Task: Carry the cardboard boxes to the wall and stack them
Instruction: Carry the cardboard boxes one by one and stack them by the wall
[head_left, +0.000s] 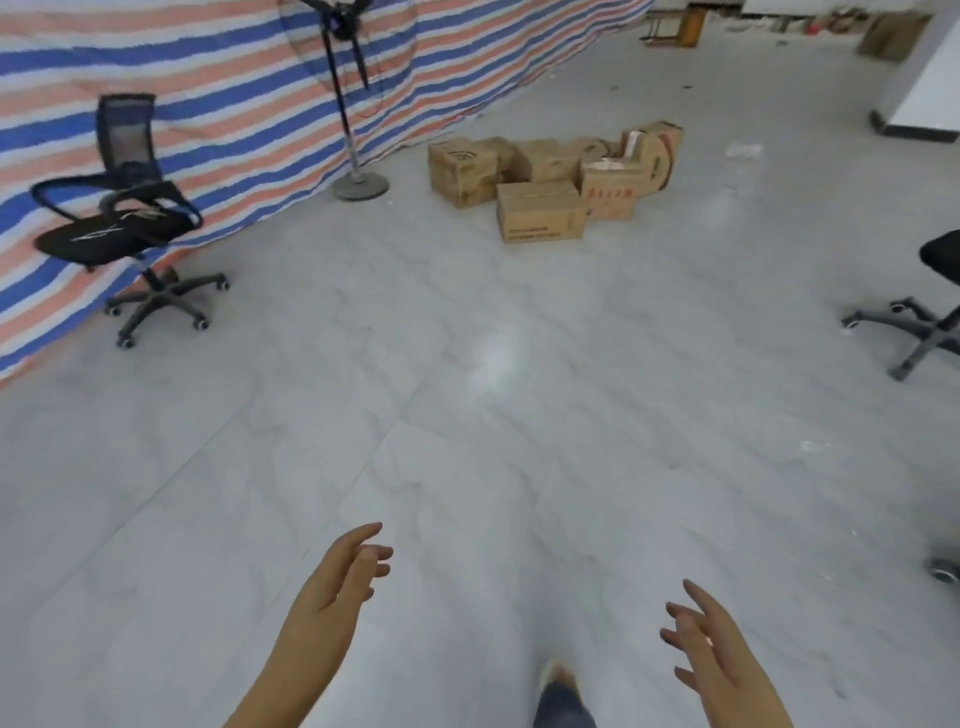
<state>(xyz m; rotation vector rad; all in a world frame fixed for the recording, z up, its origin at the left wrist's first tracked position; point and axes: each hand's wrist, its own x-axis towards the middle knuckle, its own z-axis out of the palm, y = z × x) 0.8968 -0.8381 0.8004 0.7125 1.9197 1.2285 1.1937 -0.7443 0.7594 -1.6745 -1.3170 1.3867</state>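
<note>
Head view: both hands reach out low in the picture over the pale tiled floor (467, 415). Left hand (337, 577) has its fingers loosely spread and only slightly bent, holding nothing. Right hand (706, 639) is likewise spread, fingers relaxed, holding nothing. Between the forearms, at the bottom edge, a shoe tip and a trouser leg (561, 701) show.

Taking the standing fan (349, 93) as the landmark: its round base sits on the floor against the striped tarpaulin (208, 104), which hangs as a wall of blue, orange and white bands. Just to the right of the fan's base lie the cardboard boxes (550, 176), a loose cluster on the floor close to the tarpaulin's foot. Nearest the fan is a box turned at an angle (460, 174); in front of the cluster is a closed box (540, 218); beside that one is a box with red print (608, 195); farthest from the fan is an open, tilted box (657, 150). The boxes touch or nearly touch one another, and none is plainly stacked on another. Both hands are well apart from them.

Left of the fan, a black mesh office chair (124, 208) stands against the tarpaulin. Far right of the fan, at the picture's edge, part of a second chair (924, 332) shows.
</note>
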